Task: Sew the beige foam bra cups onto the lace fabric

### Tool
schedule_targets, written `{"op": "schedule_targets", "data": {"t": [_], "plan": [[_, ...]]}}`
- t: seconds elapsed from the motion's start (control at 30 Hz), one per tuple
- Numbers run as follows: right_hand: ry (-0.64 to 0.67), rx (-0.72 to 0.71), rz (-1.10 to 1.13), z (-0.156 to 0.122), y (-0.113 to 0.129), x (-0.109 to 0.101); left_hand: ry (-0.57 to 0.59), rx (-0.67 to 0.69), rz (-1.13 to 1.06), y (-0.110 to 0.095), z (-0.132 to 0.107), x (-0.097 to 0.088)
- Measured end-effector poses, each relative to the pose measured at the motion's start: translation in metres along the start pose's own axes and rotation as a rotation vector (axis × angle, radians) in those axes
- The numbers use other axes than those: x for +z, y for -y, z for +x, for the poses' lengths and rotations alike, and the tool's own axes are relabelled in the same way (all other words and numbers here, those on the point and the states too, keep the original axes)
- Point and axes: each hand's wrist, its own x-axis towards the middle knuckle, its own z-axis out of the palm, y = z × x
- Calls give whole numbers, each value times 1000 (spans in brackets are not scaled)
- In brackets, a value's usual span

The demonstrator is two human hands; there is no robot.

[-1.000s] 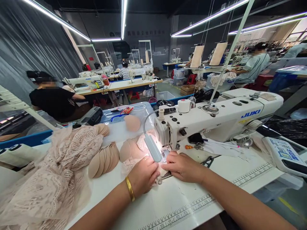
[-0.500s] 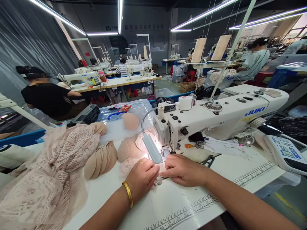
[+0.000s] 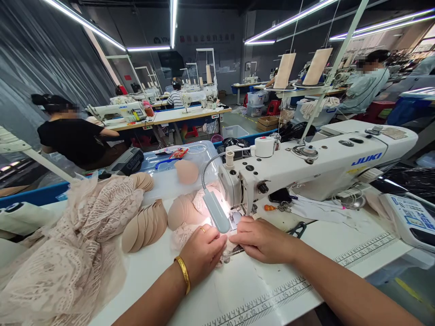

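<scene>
both hands: left hand (image 3: 204, 253) and right hand (image 3: 261, 240) pinch lace piece (image 3: 185, 233) under sewing machine (image 3: 306, 170)
change: hands barely moved; sewing continues

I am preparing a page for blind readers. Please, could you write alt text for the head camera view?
Two bare hands, left hand and right hand, press a piece of beige lace flat on a white table under the needle of a white sewing machine, lit by its small lamp. Stacked beige foam cups and a lace heap lie left.
</scene>
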Motion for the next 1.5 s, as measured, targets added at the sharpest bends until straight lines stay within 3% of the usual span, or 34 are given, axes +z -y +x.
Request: {"op": "schedule_targets", "data": {"t": [0.27, 0.4, 0.6, 0.87, 1.27, 1.5], "plan": [[-2, 83, -8, 0, -2, 5, -3, 58, 30, 0, 8, -4], [-49, 93, -14, 1, -4, 7, 10, 49, -6, 6, 10, 2], [-111, 153, -83, 1, -7, 8, -75, 56, -48, 18, 17, 13], [-162, 195, -150, 0, -12, 13, -21, 38, -57, 32, 25, 16], [-119, 176, -175, 1, -5, 7, 31, 22, -56, 36, 22, 19], [-93, 226, -143, 1, -4, 11, 11, -23, -13, 32, 31, 9]]}}
